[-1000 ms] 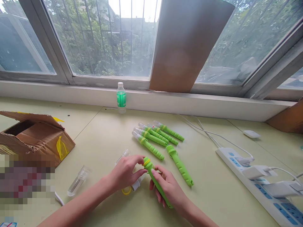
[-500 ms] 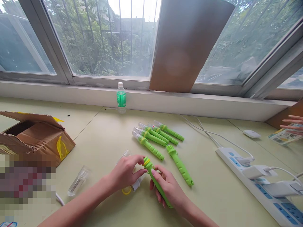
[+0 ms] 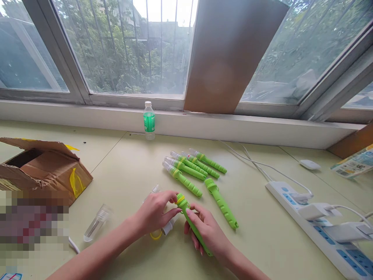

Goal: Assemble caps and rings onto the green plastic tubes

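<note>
My right hand [image 3: 208, 229] is wrapped round a green ridged flashlight-like handle [image 3: 196, 232], tilted with its threaded end up and to the left. My left hand [image 3: 155, 214] pinches a yellow ring [image 3: 181, 198] at that threaded end. Below my left hand lie a white cylindrical piece [image 3: 167, 228] and another yellow ring [image 3: 156, 235], both partly hidden. A similar green handle [image 3: 223, 206], without a clear cap, rests to the right. Beyond my hands several green handles with clear caps [image 3: 182, 181] lie side by side. One clear cap [image 3: 98, 223] is left of my forearm; another clear piece [image 3: 155, 189] shows behind my left hand.
An open cardboard box [image 3: 55, 167] stands at the left. By the window sill is a bottle with a green label [image 3: 149, 122]. A white power strip [image 3: 309, 221] with plugs and cables runs down the right side, near a white mouse-like object [image 3: 310, 165] and a printed packet [image 3: 354, 163].
Another person's hand at the far right, by the printed packet, has gone out of view. My own hands and the green handle have hardly moved.
</note>
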`<state>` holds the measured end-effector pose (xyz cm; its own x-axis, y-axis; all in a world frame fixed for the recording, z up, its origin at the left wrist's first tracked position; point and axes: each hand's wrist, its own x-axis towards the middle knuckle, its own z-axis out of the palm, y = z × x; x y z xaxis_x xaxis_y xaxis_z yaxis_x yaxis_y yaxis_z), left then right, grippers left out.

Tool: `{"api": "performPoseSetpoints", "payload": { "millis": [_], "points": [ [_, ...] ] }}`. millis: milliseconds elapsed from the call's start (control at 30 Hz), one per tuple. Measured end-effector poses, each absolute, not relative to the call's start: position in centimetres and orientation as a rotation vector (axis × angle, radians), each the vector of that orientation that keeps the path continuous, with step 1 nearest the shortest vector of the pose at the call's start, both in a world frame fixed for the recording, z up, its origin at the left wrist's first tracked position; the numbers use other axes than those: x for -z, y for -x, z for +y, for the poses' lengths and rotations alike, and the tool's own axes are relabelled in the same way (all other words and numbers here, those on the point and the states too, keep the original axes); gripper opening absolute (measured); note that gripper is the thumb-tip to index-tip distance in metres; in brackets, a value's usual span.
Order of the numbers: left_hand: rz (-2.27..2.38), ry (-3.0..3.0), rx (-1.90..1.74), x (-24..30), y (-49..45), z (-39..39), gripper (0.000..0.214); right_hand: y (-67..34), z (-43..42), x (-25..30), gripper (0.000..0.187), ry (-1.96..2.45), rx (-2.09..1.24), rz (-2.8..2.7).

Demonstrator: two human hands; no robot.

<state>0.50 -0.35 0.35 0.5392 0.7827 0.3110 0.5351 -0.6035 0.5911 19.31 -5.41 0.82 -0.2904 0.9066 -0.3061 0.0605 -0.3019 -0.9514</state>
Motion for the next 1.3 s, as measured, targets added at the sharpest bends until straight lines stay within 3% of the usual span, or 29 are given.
{"api": "performPoseSetpoints", "payload": {
  "millis": [1300],
  "points": [
    [1.102,-2.336,-0.708,-0.4,-0.6,-0.3,0.02,-19.3,-5.4,-0.6,0.036,1.316,-1.648,-1.311]
  ]
}}
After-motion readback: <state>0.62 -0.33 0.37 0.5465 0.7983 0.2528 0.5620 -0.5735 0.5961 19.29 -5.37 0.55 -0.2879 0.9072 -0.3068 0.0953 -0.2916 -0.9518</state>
